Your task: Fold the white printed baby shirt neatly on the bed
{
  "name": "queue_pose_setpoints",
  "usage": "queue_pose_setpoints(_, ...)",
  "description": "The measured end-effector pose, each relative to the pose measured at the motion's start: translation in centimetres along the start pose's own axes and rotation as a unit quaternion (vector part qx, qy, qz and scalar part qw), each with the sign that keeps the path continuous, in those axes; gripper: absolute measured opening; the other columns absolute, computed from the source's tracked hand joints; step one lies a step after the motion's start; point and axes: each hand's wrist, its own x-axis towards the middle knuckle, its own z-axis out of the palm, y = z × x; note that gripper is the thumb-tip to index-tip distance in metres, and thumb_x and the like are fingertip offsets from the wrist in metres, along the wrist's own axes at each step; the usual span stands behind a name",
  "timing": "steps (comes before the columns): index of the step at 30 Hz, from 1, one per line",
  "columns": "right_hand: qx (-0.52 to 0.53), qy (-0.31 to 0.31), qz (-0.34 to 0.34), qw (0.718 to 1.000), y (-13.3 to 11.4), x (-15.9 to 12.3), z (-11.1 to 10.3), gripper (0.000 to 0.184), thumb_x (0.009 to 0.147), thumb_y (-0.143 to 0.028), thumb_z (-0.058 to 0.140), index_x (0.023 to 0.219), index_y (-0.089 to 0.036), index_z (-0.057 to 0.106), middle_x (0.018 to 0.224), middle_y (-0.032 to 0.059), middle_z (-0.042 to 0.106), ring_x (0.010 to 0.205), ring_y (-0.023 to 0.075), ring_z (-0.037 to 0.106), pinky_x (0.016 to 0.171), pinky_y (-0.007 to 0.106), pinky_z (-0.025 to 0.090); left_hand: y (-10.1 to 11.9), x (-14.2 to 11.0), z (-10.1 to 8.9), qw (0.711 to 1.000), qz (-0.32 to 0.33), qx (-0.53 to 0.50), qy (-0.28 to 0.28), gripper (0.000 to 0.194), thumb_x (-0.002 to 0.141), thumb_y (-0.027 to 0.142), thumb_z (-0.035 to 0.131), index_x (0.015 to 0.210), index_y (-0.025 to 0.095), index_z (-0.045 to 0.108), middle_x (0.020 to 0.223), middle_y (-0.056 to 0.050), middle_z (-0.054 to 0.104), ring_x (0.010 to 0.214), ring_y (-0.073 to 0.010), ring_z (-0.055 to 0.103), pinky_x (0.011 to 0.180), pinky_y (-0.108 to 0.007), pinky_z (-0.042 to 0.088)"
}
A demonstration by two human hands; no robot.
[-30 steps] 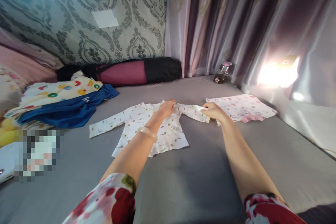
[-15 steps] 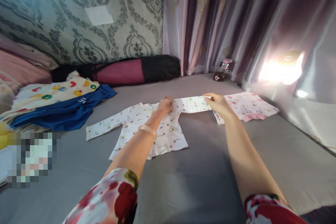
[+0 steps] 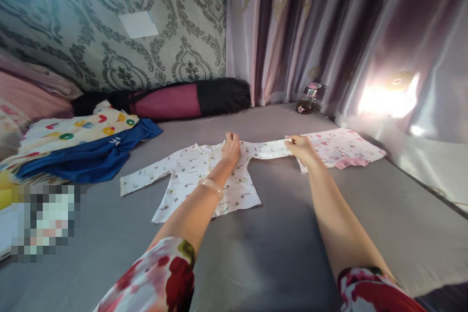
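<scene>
White printed shirt (image 3: 186,170) lies spread flat on the grey sheet (image 3: 278,243), its body under and nearer us than our left fingers; small scattered motifs cover the cloth, and its hem looks a little wavy; one sleeve slants off to the left of those fingers, the other runs nearly straight from them to our right fingertips. Our left hand (image 3: 231,151) reaches over the shirt, fingers bent at the shoulder by the neckline; we cannot tell whether they grip cloth or only rest there. Our right hand (image 3: 302,148) pinches the sleeve's end between thumb and fingers, its forearm slanting inward; pink-printed garment (image 3: 338,146) lies just right of those fingers.
</scene>
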Motion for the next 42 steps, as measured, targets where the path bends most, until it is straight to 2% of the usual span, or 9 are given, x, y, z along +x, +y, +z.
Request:
queue_pose_setpoints(4,-0.005,0.005,-0.006,1.000,-0.1,0.0,0.0,0.028,0.077,-0.025,0.057,0.098,-0.014,0.071,0.062,-0.0026,0.059,0.053,0.0110,0.052,0.053,0.021,0.042,-1.3,-0.5,-0.1,0.992,0.125,-0.010,-0.030,0.028,0.092,0.011,0.037,0.106,0.017,0.061,0.113,-0.010,0.061,0.109,-0.0216,0.057,0.095,-0.034,0.045)
queue_pose_setpoints(7,0.009,0.017,-0.009,1.000,-0.3,-0.1,0.0,0.026,0.076,-0.025,0.058,0.096,-0.014,0.071,0.064,-0.0020,0.060,0.057,0.0116,0.054,0.055,0.021,0.043,-2.5,-1.1,0.2,0.981,0.186,-0.038,-0.036,0.030,0.092,0.016,0.040,0.110,0.018,0.063,0.121,-0.007,0.063,0.116,-0.0212,0.053,0.105,-0.036,0.039)
queue_pose_setpoints(13,0.159,0.006,-0.011,0.987,-2.4,-0.9,0.2,0.030,0.079,-0.025,0.056,0.103,-0.011,0.068,0.076,0.0024,0.066,0.065,0.0117,0.059,0.057,0.020,0.044,-3.3,-2.3,0.3,0.978,0.156,-0.063,-0.120,0.052,0.094,0.041,0.040,0.142,0.022,0.042,0.155,-0.004,0.033,0.144,-0.0267,0.023,0.117,-0.046,0.020)
queue_pose_setpoints(17,0.267,-0.018,0.001,0.963,-4.8,-1.3,0.6,0.028,0.079,-0.025,0.060,0.104,-0.014,0.066,0.079,0.0024,0.067,0.067,0.0117,0.061,0.055,0.019,0.046,-2.9,-2.2,-0.9,0.968,0.139,-0.064,-0.201,0.068,0.092,0.053,0.037,0.150,0.021,0.025,0.161,-0.005,0.017,0.148,-0.0270,0.009,0.119,-0.045,0.011)
queue_pose_setpoints(21,0.378,-0.046,0.021,0.924,-7.9,-1.6,1.2,0.019,0.073,-0.019,0.071,0.090,-0.016,0.066,0.069,-0.0017,0.065,0.060,0.0098,0.060,0.053,0.018,0.047,-2.7,-1.7,-1.7,0.961,0.143,-0.057,-0.231,0.086,0.084,0.068,0.039,0.152,0.018,0.020,0.162,-0.009,0.010,0.147,-0.0311,0.005,0.118,-0.046,0.010)
queue_pose_setpoints(27,0.371,-0.115,-0.003,0.922,-12.4,-2.4,3.6,0.015,0.073,-0.020,0.074,0.085,-0.016,0.066,0.065,-0.0034,0.064,0.055,0.0074,0.057,0.051,0.016,0.046,-2.5,-0.6,-2.0,0.960,0.148,-0.030,-0.234,0.098,0.073,0.076,0.047,0.151,0.023,0.021,0.160,-0.013,0.015,0.143,-0.0405,0.013,0.113,-0.056,0.016)
queue_pose_setpoints(31,0.345,-0.135,-0.007,0.929,-14.0,-3.1,5.9,0.014,0.074,-0.019,0.073,0.086,-0.016,0.067,0.065,-0.0039,0.063,0.052,0.0068,0.055,0.051,0.017,0.046,-2.6,0.1,-2.2,0.963,0.161,-0.026,-0.217,0.095,0.067,0.077,0.054,0.146,0.028,0.034,0.152,-0.015,0.028,0.137,-0.0459,0.021,0.108,-0.061,0.022)
queue_pose_setpoints(37,0.316,-0.123,0.018,0.941,-15.0,-4.0,7.9,0.009,0.083,-0.011,0.058,0.084,-0.014,0.067,0.063,-0.0041,0.061,0.051,0.0068,0.054,0.050,0.018,0.045,-3.3,-0.2,-1.6,0.970,0.156,-0.076,-0.170,0.085,0.067,0.069,0.062,0.139,0.027,0.046,0.142,-0.015,0.041,0.132,-0.0430,0.034,0.106,-0.057,0.030)
queue_pose_setpoints(42,0.275,-0.109,0.023,0.955,-15.1,-4.5,9.4,0.011,0.082,-0.012,0.057,0.086,-0.014,0.067,0.062,-0.0044,0.059,0.050,0.0065,0.052,0.047,0.016,0.041,-6.7,-2.1,-2.1,0.973,0.160,-0.140,-0.094,0.079,0.068,0.059,0.069,0.135,0.023,0.048,0.141,-0.014,0.046,0.133,-0.0356,0.038,0.108,-0.048,0.034)
